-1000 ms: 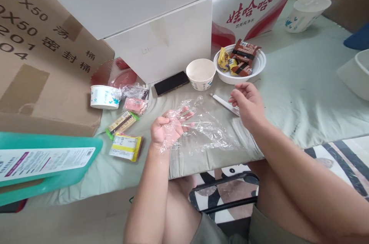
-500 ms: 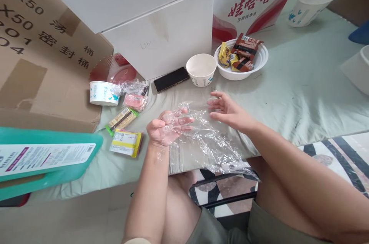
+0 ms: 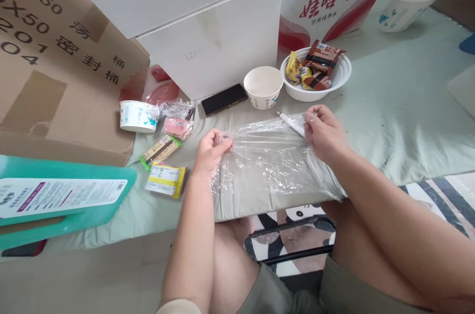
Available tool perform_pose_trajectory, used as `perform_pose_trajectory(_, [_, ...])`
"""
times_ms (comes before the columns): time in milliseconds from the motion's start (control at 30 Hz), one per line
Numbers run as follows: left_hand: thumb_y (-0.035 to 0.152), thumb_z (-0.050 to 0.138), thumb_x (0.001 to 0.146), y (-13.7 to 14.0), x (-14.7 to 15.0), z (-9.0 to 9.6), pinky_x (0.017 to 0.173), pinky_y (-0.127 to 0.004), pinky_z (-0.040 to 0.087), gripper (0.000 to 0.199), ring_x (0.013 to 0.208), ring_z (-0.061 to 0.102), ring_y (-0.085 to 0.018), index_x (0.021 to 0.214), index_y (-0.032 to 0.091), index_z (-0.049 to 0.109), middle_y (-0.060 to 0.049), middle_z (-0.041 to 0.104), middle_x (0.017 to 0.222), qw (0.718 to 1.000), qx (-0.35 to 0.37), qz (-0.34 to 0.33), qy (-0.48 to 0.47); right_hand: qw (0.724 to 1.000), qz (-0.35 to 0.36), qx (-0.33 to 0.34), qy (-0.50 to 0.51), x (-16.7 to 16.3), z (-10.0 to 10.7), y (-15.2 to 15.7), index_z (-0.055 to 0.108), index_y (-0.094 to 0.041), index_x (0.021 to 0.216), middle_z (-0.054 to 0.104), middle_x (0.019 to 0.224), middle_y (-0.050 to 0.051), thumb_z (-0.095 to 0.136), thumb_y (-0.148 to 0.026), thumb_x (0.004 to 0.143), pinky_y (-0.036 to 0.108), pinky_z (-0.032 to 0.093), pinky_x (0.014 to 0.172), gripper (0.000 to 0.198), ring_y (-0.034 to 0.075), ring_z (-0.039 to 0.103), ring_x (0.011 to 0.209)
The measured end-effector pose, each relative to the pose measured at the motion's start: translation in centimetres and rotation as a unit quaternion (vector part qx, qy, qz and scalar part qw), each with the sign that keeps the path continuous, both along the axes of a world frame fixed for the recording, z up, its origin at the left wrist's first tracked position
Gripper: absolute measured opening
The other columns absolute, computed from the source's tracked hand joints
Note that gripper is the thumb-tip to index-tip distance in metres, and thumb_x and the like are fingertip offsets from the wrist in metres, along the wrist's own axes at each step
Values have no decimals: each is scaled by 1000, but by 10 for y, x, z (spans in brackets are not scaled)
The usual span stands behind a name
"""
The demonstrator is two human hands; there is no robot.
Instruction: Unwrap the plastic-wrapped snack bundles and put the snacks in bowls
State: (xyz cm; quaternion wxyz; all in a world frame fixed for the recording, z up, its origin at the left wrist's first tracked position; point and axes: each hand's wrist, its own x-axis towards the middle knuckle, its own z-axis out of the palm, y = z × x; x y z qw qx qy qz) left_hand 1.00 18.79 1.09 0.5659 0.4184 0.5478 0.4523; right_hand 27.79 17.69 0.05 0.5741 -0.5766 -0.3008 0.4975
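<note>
Clear plastic film (image 3: 267, 160), stretched flat

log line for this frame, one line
left hand: pinching plastic film | right hand: pinching opposite edge | film: stretched flat over table | near: paper cup

Bare cloth right of the white bowl (image 3: 343, 79); snack packets (image 3: 165, 179) crowd the left.

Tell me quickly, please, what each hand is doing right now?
Left hand: closed, pinching the left edge of the clear plastic film.
Right hand: closed, pinching the film's right edge.
</note>
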Motion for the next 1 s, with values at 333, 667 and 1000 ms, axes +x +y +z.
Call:
perform_pose_trajectory(333, [33,75,67,4,-9,-6,45,-21,21,23,46,30,-6,71,19,56,9,39,54,986,57,47,147,993,12,21,-119,10,-1,-3,49,-25,82,35,49,-9,63,-28,84,25,17,40,14,9,26,41])
perform_pose_trajectory(667, [42,78,68,7,-15,-4,52,-19,41,28,60,55,-9,76,19,65,3,59,69,985,80,132,79,990,36,32,-136,11,0,-6,50,-26,81,33,53,-8,65,-33,83,25,18,42,17,9,27,44])
perform_pose_trajectory(1000, [59,83,64,4,-10,7,34,-18,11,48,35,26,0,78,20,58,8,46,59,995,33,96,14,989,3,70,-133,20,-11,-5,45,-28,89,31,57,-7,59,-44,88,28,18,44,22,11,24,45])
